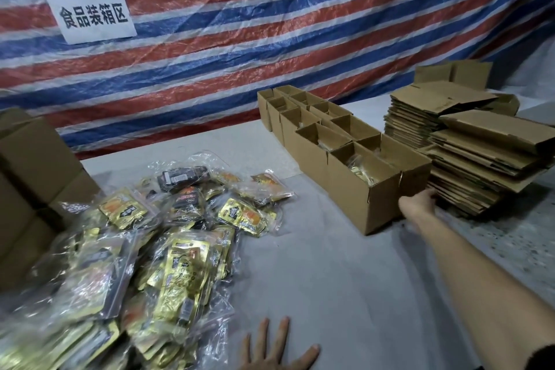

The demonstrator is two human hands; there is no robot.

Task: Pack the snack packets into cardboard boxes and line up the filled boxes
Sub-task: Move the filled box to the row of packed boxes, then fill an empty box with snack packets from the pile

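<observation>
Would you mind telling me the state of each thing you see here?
Snack packets: loose heap, unpacked.
Open cardboard boxes: flaps up, lined in two rows.
Nearest box: open, gold packets inside.
Flattened cartons: folded flat, stacked.
Boxes at left: stacked, look closed.
Left hand: flat, fingers spread.
Right hand: at the nearest box's corner, grip hidden.

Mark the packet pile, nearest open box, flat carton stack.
packet pile (183, 255), head view, gold packet mid-heap.
nearest open box (348, 195), head view, front wall.
flat carton stack (480, 159), head view, upper sheets.
</observation>
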